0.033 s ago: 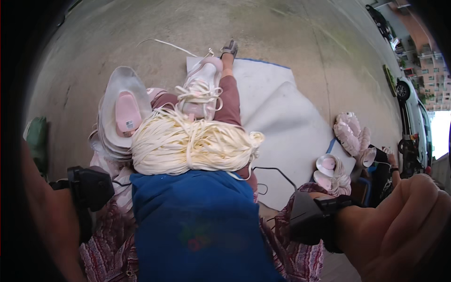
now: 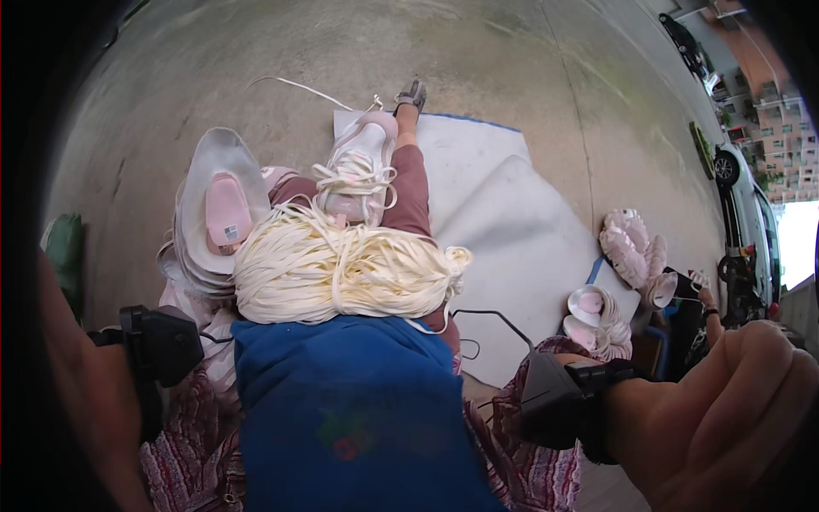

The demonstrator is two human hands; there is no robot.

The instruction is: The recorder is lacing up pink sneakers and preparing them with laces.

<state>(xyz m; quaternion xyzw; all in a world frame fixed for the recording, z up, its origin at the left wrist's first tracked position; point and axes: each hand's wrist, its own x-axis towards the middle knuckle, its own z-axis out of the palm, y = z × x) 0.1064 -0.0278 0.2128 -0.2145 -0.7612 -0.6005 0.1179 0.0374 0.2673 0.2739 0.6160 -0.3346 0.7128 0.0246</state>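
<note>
On my lap, over a blue apron, lies a thick bundle of cream shoelaces, tied round its middle. Just beyond it rests a white and pink shoe upper with loose laces crossed over its front. My right hand is raised at the lower right, its fingers curled into a closed hand; whatever is inside them is hidden. At the left rim my left hand shows only in part, its fingers lost in the dark edge. Neither hand touches the laces or the upper.
Left of the laces stands a stack of white shoe pieces with a pink tongue piece on top. A white sheet covers the floor at right. More shoe pieces and another person's hand are farther right, near a parked car.
The whole view has shifted slightly, so the laces and upper appear a little lower and farther left. My hands hold nearly the same pose.
</note>
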